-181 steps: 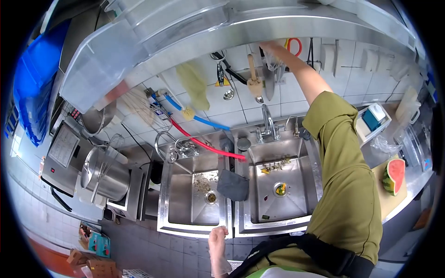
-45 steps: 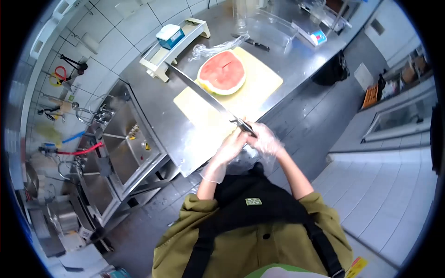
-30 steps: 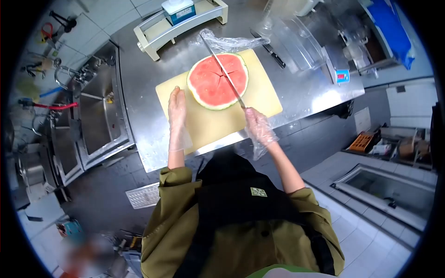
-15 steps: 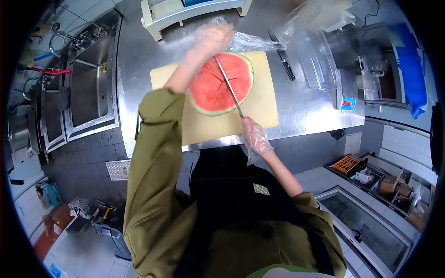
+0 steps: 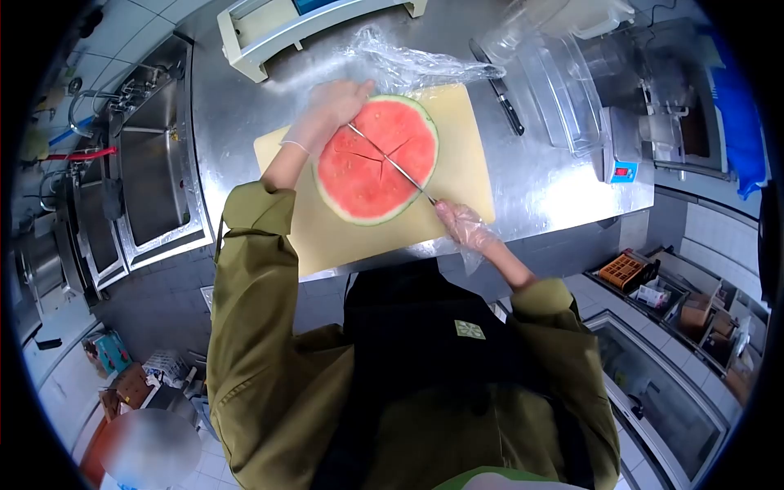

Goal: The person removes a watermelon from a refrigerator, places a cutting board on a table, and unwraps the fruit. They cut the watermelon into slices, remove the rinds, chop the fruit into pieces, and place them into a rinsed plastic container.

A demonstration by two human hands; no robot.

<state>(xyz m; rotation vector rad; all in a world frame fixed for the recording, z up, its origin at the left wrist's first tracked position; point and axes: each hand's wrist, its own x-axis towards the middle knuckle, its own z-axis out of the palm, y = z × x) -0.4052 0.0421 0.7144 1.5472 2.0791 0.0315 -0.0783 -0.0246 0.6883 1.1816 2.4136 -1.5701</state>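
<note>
A round cut face of watermelon (image 5: 359, 180) lies flesh up on a pale yellow cutting board (image 5: 457, 147). Several slits meet near the middle of its red flesh. My right hand (image 5: 467, 226), in a clear plastic glove, grips the handle of a knife (image 5: 410, 178) at the near right edge of the melon. Its blade runs diagonally over the flesh toward the far left rim. There my left hand (image 5: 333, 110), also gloved, rests by the blade's far end, fingers stretched along the rim; their undersides are hidden.
Crumpled plastic wrap (image 5: 400, 65) lies behind the board. A second knife (image 5: 508, 106) and clear plastic containers (image 5: 555, 98) are to the right, beside a scale (image 5: 624, 171). A cream-coloured device (image 5: 261, 41) stands at the back left; sinks (image 5: 155, 196) are left of the steel table.
The watermelon has turned somewhat on the board, and its slits now point differently. The blade lies at a flatter slant. My left hand has moved off the plastic wrap, down and left.
</note>
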